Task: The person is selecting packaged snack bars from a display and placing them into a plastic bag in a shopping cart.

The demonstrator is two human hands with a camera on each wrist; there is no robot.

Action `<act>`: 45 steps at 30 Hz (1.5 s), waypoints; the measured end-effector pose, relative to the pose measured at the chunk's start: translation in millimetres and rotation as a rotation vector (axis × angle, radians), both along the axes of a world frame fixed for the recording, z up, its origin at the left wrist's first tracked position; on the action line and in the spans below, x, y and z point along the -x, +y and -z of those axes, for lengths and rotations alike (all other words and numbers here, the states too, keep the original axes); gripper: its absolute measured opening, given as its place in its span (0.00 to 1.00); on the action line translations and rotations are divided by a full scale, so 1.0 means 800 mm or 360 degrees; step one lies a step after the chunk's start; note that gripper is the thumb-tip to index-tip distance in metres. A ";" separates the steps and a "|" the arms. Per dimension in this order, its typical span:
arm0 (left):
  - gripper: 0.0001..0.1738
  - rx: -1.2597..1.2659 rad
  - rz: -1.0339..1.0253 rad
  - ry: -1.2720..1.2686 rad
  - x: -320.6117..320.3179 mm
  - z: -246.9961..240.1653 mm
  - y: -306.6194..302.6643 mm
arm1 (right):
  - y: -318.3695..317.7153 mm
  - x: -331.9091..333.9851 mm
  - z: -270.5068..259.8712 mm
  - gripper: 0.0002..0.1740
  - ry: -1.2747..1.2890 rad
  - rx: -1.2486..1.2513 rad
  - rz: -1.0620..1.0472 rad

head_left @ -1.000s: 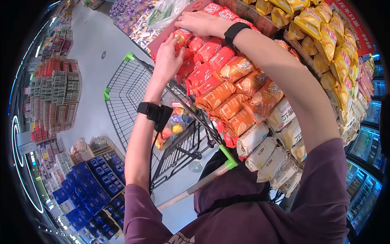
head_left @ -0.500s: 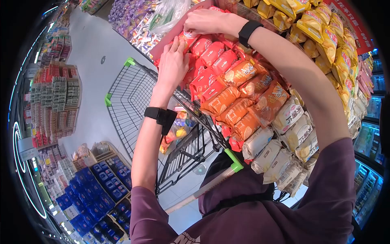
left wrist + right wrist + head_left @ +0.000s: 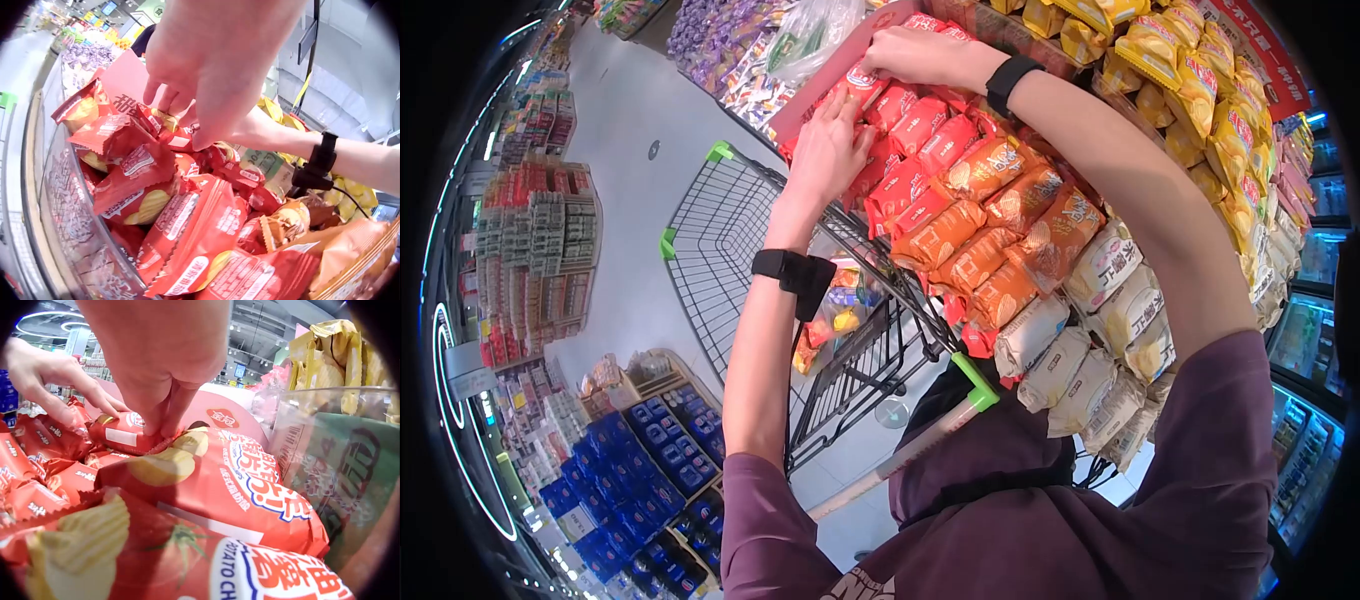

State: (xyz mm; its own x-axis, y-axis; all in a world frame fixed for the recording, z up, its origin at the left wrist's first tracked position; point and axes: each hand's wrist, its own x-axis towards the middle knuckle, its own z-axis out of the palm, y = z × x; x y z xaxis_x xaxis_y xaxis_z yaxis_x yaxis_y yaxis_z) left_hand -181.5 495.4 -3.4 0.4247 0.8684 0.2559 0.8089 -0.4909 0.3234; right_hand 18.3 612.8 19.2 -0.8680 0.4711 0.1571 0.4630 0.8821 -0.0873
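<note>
Red potato chip bags (image 3: 920, 125) lie in rows in a bin at the top middle of the head view. My right hand (image 3: 925, 55) reaches to the bin's far end and pinches the crimped end of a red chip bag (image 3: 122, 434), as the right wrist view shows. Beside it, my left hand (image 3: 828, 150) lays its fairly straight fingers on the same bag's other end, thumb apart. Larger red bags printed with chips and a tomato (image 3: 181, 550) fill the front of the right wrist view. My left hand hides part of the bags in its own wrist view.
A shopping cart (image 3: 720, 225) holding colourful packages stands left of the bin. Orange bags (image 3: 970, 250) and white bags (image 3: 1065, 380) lie nearer my body, yellow bags (image 3: 1180, 60) to the right. A clear divider (image 3: 331, 400) and a pink panel (image 3: 125, 78) border the red bags.
My right hand has drawn back slightly from over the bags and now pinches a bag's end. The left hand has shifted a little right and stays on the bags.
</note>
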 end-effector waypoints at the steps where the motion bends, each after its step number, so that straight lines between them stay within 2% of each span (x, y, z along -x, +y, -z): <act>1: 0.27 0.0043 0.0008 -0.0094 0.001 -0.004 -0.004 | 0.004 -0.001 0.006 0.12 0.0072 -0.0007 -0.0035; 4: 0.29 0.0066 -0.0083 -0.0270 0.008 -0.019 -0.034 | 0.007 -0.004 0.012 0.15 0.0164 -0.0250 -0.0196; 5: 0.29 0.0088 -0.0125 -0.0292 0.014 -0.028 -0.051 | 0.005 0.000 0.013 0.15 0.0078 -0.0138 -0.0077; 8: 0.29 0.0300 -0.0194 -0.0298 0.042 -0.060 -0.118 | -0.036 0.024 -0.049 0.13 -0.0471 0.0494 0.0466; 9: 0.28 0.0375 -0.0187 -0.0255 0.054 -0.069 -0.144 | 0.004 0.010 0.004 0.11 -0.0214 -0.0003 -0.0007; 10: 0.28 0.0452 -0.0181 -0.0214 0.064 -0.079 -0.172 | -0.022 0.009 -0.043 0.07 -0.0301 0.0262 0.0107; 12: 0.28 0.0838 -0.0316 -0.0182 0.079 -0.106 -0.233 | -0.075 0.021 -0.096 0.08 -0.0388 0.0211 0.0349; 14: 0.26 0.0942 -0.0331 -0.0149 0.092 -0.120 -0.297 | -0.087 0.033 -0.102 0.08 -0.0381 0.0282 0.0237; 15: 0.25 0.0873 -0.0261 -0.0224 0.095 -0.120 -0.330 | -0.074 0.041 -0.090 0.07 -0.0342 0.0299 0.0062; 16: 0.25 0.0956 -0.0318 -0.0191 0.097 -0.116 -0.365 | -0.081 0.054 -0.085 0.07 -0.0274 0.0179 0.0123; 18: 0.27 0.1183 -0.0480 -0.0062 0.098 -0.108 -0.426 | -0.089 0.075 -0.093 0.09 -0.0523 0.0159 0.0109; 20: 0.27 0.1263 -0.0632 -0.0113 0.096 -0.086 -0.480 | -0.102 0.094 -0.092 0.12 -0.0364 0.0023 -0.0129; 21: 0.28 0.0993 -0.0616 -0.0133 0.099 -0.052 -0.513 | -0.109 0.106 -0.091 0.14 -0.0283 -0.0047 -0.0246; 24: 0.29 0.0731 -0.0891 -0.0136 0.081 -0.035 -0.540 | -0.149 0.144 -0.085 0.09 -0.0187 -0.0099 -0.0403; 27: 0.30 0.0600 -0.1064 -0.0060 0.069 0.000 -0.549 | -0.206 0.187 -0.084 0.10 -0.0415 0.0112 -0.0541; 30: 0.28 0.0463 -0.1201 -0.0187 0.059 0.022 -0.540 | -0.254 0.221 -0.044 0.09 -0.0496 0.0202 -0.0677; 32: 0.26 0.0468 -0.1294 -0.0244 0.055 0.027 -0.538 | -0.302 0.243 -0.034 0.10 -0.0741 0.0301 -0.0529; 38: 0.21 0.0263 -0.1489 -0.0325 0.049 0.033 -0.541 | -0.408 0.275 0.062 0.22 -0.0881 0.0778 -0.0319; 40: 0.20 0.0261 -0.1580 -0.0324 0.045 0.028 -0.542 | -0.446 0.258 0.054 0.25 -0.0866 0.0957 -0.0143; 42: 0.19 0.0202 -0.1601 -0.0335 0.043 0.025 -0.541 | -0.474 0.244 0.082 0.25 -0.0806 0.0988 -0.0177; 45: 0.19 0.0088 -0.1601 -0.0401 0.052 0.045 -0.542 | -0.496 0.227 0.107 0.27 -0.0737 0.1134 0.0003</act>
